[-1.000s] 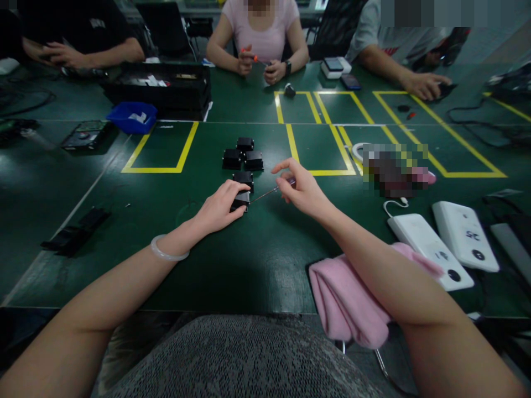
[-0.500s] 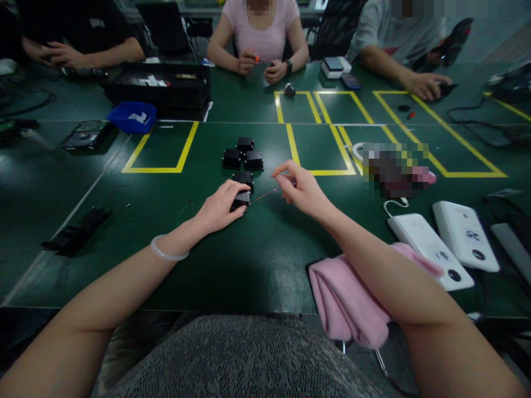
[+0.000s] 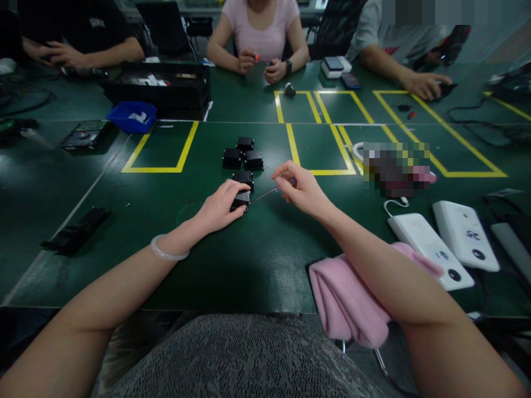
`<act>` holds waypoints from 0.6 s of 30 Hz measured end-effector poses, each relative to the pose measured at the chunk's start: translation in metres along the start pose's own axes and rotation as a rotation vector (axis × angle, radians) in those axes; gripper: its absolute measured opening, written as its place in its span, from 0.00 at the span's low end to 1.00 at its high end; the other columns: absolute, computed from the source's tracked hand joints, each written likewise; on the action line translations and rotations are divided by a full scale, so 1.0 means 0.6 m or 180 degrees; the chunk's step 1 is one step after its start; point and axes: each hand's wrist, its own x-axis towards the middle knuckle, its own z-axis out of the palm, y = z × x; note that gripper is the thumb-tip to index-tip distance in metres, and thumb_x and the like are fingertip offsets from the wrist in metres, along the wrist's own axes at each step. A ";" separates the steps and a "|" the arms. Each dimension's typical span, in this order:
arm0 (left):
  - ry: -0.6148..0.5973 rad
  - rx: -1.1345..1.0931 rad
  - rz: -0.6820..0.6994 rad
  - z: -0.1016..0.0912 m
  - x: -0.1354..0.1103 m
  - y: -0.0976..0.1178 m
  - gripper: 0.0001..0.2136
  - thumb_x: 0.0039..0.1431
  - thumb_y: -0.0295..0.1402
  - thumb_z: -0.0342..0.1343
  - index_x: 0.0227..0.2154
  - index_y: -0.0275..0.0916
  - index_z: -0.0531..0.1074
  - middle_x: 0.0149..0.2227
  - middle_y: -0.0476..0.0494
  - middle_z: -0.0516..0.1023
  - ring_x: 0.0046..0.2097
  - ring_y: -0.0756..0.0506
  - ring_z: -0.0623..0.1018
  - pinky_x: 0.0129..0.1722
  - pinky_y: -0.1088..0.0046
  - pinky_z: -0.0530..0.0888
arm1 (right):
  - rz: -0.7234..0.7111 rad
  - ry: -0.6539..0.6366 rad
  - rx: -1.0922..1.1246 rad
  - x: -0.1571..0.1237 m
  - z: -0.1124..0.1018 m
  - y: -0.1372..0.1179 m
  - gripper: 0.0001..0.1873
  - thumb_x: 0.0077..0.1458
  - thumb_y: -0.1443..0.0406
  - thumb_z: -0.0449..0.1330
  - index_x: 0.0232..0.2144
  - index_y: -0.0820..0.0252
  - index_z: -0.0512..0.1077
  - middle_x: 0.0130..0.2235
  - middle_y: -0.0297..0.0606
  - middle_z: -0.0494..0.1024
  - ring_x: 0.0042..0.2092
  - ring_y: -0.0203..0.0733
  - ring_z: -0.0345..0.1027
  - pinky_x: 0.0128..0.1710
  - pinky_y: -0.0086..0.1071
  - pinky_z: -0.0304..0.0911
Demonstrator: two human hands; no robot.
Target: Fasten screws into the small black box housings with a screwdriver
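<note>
My left hand [image 3: 222, 205] is closed around a small black box-shaped part [image 3: 242, 199] on the green table, thumb at the near side and fingers over its top. In my right hand [image 3: 299, 188] is a screwdriver [image 3: 267, 194], pinched by its handle. Its thin shaft slopes down to the left, and the tip meets the right edge of the held part. Just beyond stands another black part [image 3: 244, 179]. Farther off, three similar black parts [image 3: 244, 144] sit clustered together.
Left of my arm lies a long black part [image 3: 77, 231]. A blue tray [image 3: 133, 117] and a black bin [image 3: 166, 88] stand at the back left. White devices [image 3: 431, 249] and a pink cloth [image 3: 352, 298] are by my right arm. Three people sit across the table.
</note>
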 end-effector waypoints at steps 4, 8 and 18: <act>0.0012 0.0021 0.0003 0.001 0.001 -0.001 0.20 0.66 0.34 0.54 0.60 0.42 0.64 0.58 0.37 0.70 0.60 0.35 0.74 0.56 0.51 0.77 | -0.0001 -0.0004 0.0016 0.000 0.000 0.000 0.03 0.67 0.64 0.56 0.39 0.55 0.64 0.24 0.25 0.66 0.21 0.31 0.61 0.22 0.28 0.54; -0.0001 0.0034 -0.0022 0.001 0.001 0.000 0.20 0.66 0.34 0.55 0.60 0.43 0.64 0.58 0.38 0.70 0.60 0.35 0.74 0.56 0.52 0.77 | -0.0003 0.0014 0.0014 -0.001 0.000 0.000 0.03 0.67 0.64 0.56 0.39 0.55 0.64 0.23 0.25 0.65 0.21 0.31 0.61 0.22 0.28 0.54; -0.0017 0.0019 -0.0023 -0.002 0.000 0.000 0.20 0.66 0.35 0.54 0.60 0.41 0.65 0.58 0.36 0.70 0.60 0.34 0.74 0.55 0.51 0.78 | 0.0033 0.0075 -0.0080 0.000 0.001 0.001 0.04 0.67 0.64 0.55 0.38 0.56 0.64 0.23 0.25 0.66 0.21 0.31 0.61 0.22 0.28 0.55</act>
